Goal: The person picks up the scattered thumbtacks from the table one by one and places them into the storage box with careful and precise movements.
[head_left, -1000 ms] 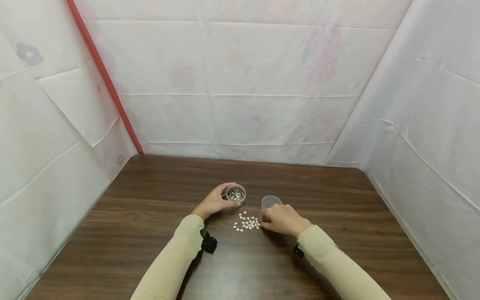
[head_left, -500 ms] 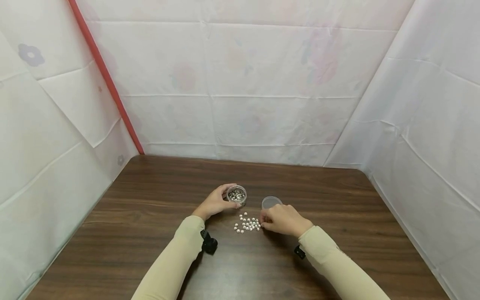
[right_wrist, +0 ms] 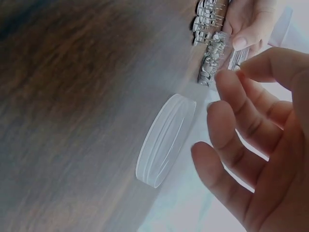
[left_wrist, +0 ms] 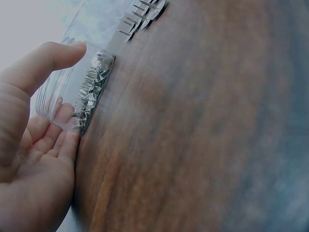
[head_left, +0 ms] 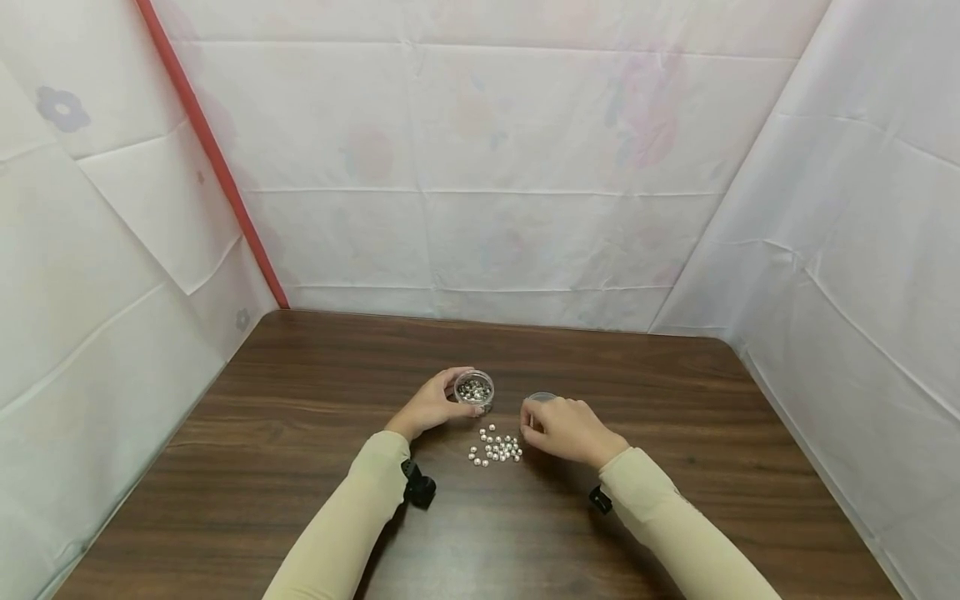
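- A clear jar (left_wrist: 58, 87) is held in the left hand (head_left: 431, 406), thumb on one side, fingers round the other; this grip is narrowed on the jar, probably so it is kept steady and within reach.
- The jar is kept at or just above the desk (head_left: 337, 392); contact cannot be confirmed.
- The jar's mouth is left uncovered, and metal tacks (left_wrist: 89, 100) are contained, piled over its bottom.
- Loose tacks (right_wrist: 208, 21) are scattered on the desk, on the person's side of the jar and slightly right; those seen close up are stood on their heads, points up, so the spikes can likely be taken easily.
- The clear lid (right_wrist: 161, 142) is laid on the desk right of the jar, apparently hollow side up; no contents can be made out.
- The right hand (head_left: 570, 429) is held right of the jar, above the lid; thumb and forefinger are brought close, but whether a tack is pinched cannot be told.
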`<action>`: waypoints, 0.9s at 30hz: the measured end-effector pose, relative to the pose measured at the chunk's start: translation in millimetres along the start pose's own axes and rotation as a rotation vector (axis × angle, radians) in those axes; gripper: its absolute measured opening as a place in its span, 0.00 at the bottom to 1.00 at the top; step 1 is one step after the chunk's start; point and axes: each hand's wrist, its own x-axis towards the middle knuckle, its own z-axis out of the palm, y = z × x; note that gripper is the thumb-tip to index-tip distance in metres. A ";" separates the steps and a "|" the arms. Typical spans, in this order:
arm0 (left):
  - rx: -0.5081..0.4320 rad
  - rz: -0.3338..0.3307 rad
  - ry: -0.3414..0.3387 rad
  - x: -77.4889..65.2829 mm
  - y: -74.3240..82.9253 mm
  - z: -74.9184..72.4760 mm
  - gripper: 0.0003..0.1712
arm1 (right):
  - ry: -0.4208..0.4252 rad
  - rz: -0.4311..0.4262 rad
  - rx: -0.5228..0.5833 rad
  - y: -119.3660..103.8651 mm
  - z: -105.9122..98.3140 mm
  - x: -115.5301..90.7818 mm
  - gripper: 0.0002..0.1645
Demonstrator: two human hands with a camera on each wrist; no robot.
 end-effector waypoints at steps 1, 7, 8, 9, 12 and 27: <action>0.004 -0.003 -0.001 0.4 -0.1 -0.1 0.43 | 0.006 0.003 0.000 0.4 -0.1 1.0 0.04; -0.004 -0.004 0.015 2.6 -1.7 0.4 0.43 | 0.051 0.022 0.025 1.4 -2.3 7.6 0.03; -0.006 -0.004 0.015 2.6 -1.7 0.4 0.43 | 0.060 0.024 0.026 1.6 -2.2 8.8 0.03; -0.007 -0.006 0.011 2.6 -1.5 0.3 0.43 | 0.073 0.025 0.026 1.7 -2.0 10.0 0.02; -0.010 -0.004 0.000 1.6 -0.6 0.2 0.43 | 0.105 0.031 0.029 2.0 -1.0 13.1 0.03; -0.002 -0.014 -0.006 0.3 1.8 0.3 0.43 | 0.141 0.059 0.025 -4.8 -2.4 42.3 0.03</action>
